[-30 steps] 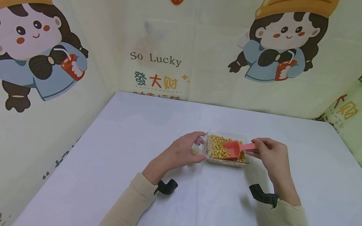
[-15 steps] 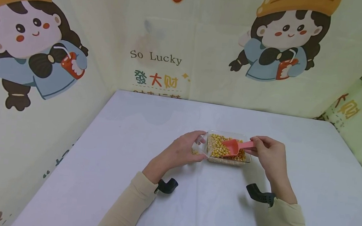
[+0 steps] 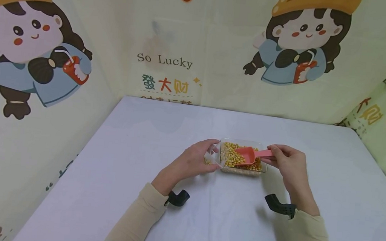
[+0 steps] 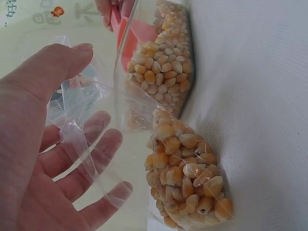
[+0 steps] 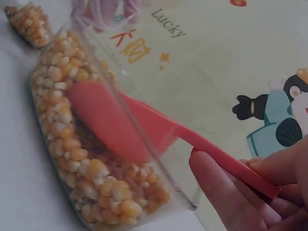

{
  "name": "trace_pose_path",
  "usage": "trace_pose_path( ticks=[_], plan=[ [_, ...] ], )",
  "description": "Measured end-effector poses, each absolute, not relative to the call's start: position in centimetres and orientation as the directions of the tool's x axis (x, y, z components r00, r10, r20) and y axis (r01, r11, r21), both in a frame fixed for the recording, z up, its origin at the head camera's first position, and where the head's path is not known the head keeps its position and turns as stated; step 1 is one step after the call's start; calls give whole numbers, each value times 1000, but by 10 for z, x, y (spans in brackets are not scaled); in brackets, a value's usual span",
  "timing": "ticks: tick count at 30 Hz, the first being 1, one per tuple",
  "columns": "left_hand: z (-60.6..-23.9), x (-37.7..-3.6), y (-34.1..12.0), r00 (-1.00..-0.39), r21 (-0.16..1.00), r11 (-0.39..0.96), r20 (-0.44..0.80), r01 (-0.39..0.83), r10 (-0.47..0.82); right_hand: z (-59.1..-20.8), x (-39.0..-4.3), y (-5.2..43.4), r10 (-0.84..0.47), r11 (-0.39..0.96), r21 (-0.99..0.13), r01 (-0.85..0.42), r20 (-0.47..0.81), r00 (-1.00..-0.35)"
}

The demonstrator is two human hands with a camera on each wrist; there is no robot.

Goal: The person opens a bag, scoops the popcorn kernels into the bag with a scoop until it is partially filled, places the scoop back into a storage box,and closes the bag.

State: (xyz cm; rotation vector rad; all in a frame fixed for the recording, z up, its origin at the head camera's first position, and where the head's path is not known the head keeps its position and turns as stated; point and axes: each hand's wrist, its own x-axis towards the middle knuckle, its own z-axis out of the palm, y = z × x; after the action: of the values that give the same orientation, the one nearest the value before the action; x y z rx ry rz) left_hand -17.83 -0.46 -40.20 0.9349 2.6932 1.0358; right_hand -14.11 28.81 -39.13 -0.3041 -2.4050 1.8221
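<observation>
1. The left hand (image 3: pixel 195 159) is in the same place as one second ago. It holds a small clear plastic bag (image 4: pixel 91 139) open beside the left end of the dish, thumb on one side of the film and fingers spread behind it. Some corn kernels (image 4: pixel 185 180) already lie in the bottom of the bag, on the white table (image 3: pixel 143 150).
2. The clear dish (image 3: pixel 241 170) of corn has not moved. It stands between the two hands, touching the bag's mouth.
3. The red scoop (image 3: pixel 246 156) has changed a little: its blade was lower in the dish before, and now it is shifted slightly towards the bag and rests on top of the corn. I judge that a scooping stroke is under way, and no new corn has gone into the bag yet.
4. The right hand (image 3: pixel 286 166) pinches the end of the scoop's handle between thumb and curled fingers, with the wrist bent inward and the forearm resting low over the table.
</observation>
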Motion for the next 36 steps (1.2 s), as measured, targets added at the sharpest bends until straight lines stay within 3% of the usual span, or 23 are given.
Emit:
trace_pose_path(
  ticks=[9, 19, 26, 36],
  plan=[
    [-401, -178, -5, -809, 640, 582, 109, 501, 577, -394, -144, 282, 251, 344, -934, 95, -6, -968],
    [-400, -177, -6, -806, 627, 584, 123, 516, 579, -393, -141, 289, 201, 178, -978, 104, -68, -977],
    [-400, -177, -6, -797, 635, 567, 133, 524, 589, -395, -143, 281, 217, 323, -940, 113, -43, -975],
    [-400, -177, -5, -802, 649, 564, 122, 510, 585, -393, -142, 279, 207, 412, -904, 114, -29, -978]
  ],
)
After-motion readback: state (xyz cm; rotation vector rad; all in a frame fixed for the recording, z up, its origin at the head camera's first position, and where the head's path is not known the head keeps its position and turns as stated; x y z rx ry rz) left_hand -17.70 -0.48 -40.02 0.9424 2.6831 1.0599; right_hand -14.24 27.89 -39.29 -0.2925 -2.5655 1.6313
